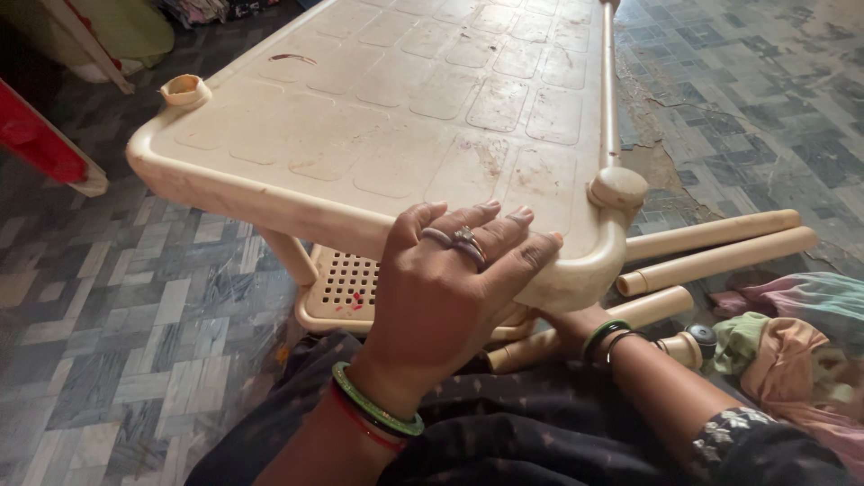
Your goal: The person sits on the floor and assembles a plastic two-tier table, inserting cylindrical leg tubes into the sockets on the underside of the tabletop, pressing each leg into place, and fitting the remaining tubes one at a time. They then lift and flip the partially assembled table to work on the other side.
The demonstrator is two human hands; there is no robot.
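A cream plastic shelf panel (405,108) is tilted up in front of me, with a round cap (618,189) on its near right corner. My left hand (445,292), with rings and green bangles, lies over the panel's near rim and grips it, fingers spread on top. My right hand (576,322), with dark bangles at the wrist, reaches under that same corner. Its fingers are hidden by the panel. A cream tube (526,349) lies right beside that hand.
A second cream panel with a perforated grid (346,286) sits under the first. Two cream tubes (720,247) lie on the tiled floor to the right, near a small round connector (688,346). Bunched cloth (783,346) lies at right. A red object (40,144) lies at left.
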